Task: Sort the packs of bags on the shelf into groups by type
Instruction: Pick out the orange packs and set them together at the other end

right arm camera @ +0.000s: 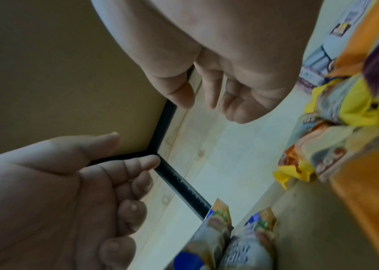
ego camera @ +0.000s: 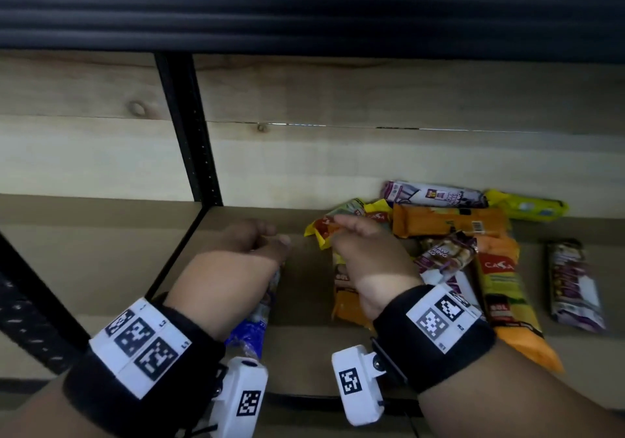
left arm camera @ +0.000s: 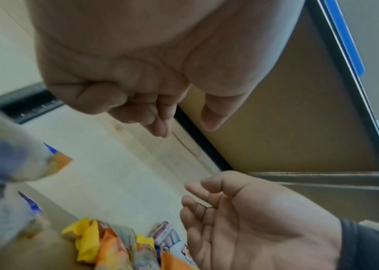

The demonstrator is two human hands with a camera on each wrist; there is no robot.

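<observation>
Both hands hover over the brown shelf (ego camera: 304,359). My left hand (ego camera: 270,238) hangs with loosely curled fingers and holds nothing; two blue packs (ego camera: 252,322) lie side by side under it, also seen as blue packs (right arm camera: 230,241) in the right wrist view. My right hand (ego camera: 345,224) is relaxed and empty, its palm bare in the left wrist view (left arm camera: 197,201). It floats above an orange pack (ego camera: 343,305) and next to a crumpled yellow-red pack (ego camera: 319,233). A mixed pile holds an orange pack (ego camera: 446,221), a white-purple pack (ego camera: 436,194) and a yellow pack (ego camera: 504,288).
A yellow-green pack (ego camera: 527,206) lies at the back right and a purple pack (ego camera: 575,285) lies apart at the right. A black upright post (ego camera: 189,126) stands at the back left against the pale wooden back wall (ego camera: 338,99). A dark shelf overhangs above.
</observation>
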